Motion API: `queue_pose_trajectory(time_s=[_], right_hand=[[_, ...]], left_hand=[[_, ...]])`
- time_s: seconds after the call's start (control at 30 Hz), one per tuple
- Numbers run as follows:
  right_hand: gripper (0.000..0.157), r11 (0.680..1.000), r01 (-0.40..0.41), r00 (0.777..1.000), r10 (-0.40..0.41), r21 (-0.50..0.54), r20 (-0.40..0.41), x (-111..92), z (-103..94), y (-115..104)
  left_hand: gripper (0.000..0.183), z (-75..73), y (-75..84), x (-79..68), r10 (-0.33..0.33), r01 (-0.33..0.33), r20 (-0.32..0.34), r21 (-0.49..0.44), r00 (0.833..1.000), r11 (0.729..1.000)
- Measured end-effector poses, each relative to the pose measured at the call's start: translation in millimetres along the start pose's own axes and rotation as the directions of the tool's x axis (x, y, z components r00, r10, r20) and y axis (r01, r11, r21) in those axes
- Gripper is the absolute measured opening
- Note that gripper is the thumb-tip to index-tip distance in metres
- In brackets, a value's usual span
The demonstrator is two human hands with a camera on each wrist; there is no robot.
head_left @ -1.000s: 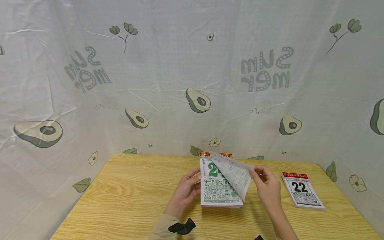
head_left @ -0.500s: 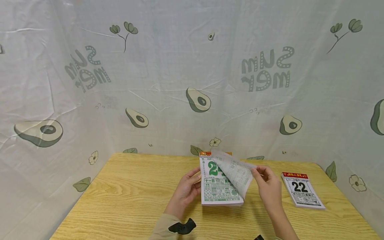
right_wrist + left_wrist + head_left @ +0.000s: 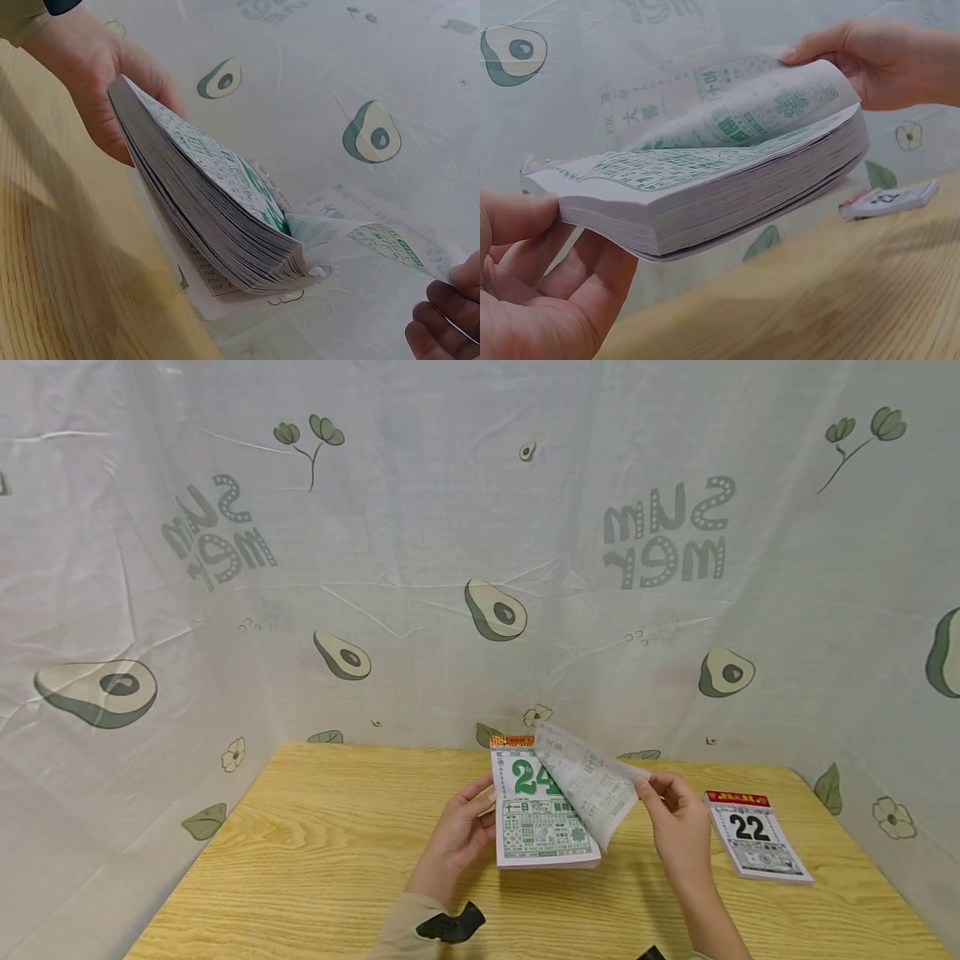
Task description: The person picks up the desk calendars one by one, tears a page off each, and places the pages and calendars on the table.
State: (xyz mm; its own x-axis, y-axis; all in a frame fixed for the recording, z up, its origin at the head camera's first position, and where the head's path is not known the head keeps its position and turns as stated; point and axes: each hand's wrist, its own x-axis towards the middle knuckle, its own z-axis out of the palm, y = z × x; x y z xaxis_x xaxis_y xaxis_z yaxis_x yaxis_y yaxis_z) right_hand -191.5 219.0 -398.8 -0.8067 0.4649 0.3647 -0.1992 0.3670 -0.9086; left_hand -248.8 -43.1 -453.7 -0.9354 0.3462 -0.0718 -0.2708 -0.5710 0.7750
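A thick tear-off calendar [image 3: 543,831] with a red and gold top band [image 3: 513,741] is held up off the table, showing a green 24. My left hand [image 3: 459,828] grips its left edge, thumb on top and fingers underneath in the left wrist view [image 3: 562,292]. With thumb and finger, my right hand [image 3: 677,818] pinches a corner of the thin top sheet [image 3: 588,785]. That sheet is lifted and slanted across the pad's right side, its back facing up and its upper end over the band. In the right wrist view the sheet [image 3: 382,244] stretches from the pad's top corner to my fingertips.
A second, smaller calendar [image 3: 753,839] with a red header and a black 22 lies at the right of the wooden table [image 3: 337,843]. Behind the table hangs a pale curtain [image 3: 405,527] printed with avocados.
The sheet has been drawn farther right and up by my right hand, baring more of the 24. My left hand and the calendar have shifted slightly left and up.
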Motion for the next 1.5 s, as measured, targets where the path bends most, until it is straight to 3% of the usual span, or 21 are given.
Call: queue_pose_trajectory(time_s=[0.3, 0.73, 0.93, 1.17, 1.5], right_hand=[[0.020, 1.000, -0.018, 1.000, 0.018, 0.010, -0.001, 0.6, -1.2, -1.4], [0.029, 0.999, -0.028, 1.000, 0.028, 0.043, -0.001, 0.9, -2.3, 0.4], [0.024, 0.997, -0.044, 0.999, 0.044, 0.066, -0.001, 2.3, -1.8, 0.1], [0.023, 0.991, -0.093, 0.995, 0.096, 0.095, -0.025, 4.8, -6.1, 0.5], [0.023, 0.990, -0.087, 0.995, 0.091, 0.112, -0.033, 5.2, -6.5, 0.5]], left_hand=[[0.045, -0.1, -1.4, 1.0, 0.012, -0.012, 0.016, 0.004, 1.000, 1.000], [0.042, 1.4, -0.1, 1.2, 0.015, -0.015, 0.006, -0.015, 1.000, 1.000], [0.040, 0.2, -0.5, 2.0, 0.014, -0.014, 0.009, -0.028, 1.000, 1.000], [0.032, -6.4, 1.3, 3.8, 0.029, -0.032, -0.046, -0.045, 0.999, 0.998], [0.027, -8.2, 2.0, 5.7, 0.025, -0.027, -0.053, -0.045, 0.998, 0.999]])
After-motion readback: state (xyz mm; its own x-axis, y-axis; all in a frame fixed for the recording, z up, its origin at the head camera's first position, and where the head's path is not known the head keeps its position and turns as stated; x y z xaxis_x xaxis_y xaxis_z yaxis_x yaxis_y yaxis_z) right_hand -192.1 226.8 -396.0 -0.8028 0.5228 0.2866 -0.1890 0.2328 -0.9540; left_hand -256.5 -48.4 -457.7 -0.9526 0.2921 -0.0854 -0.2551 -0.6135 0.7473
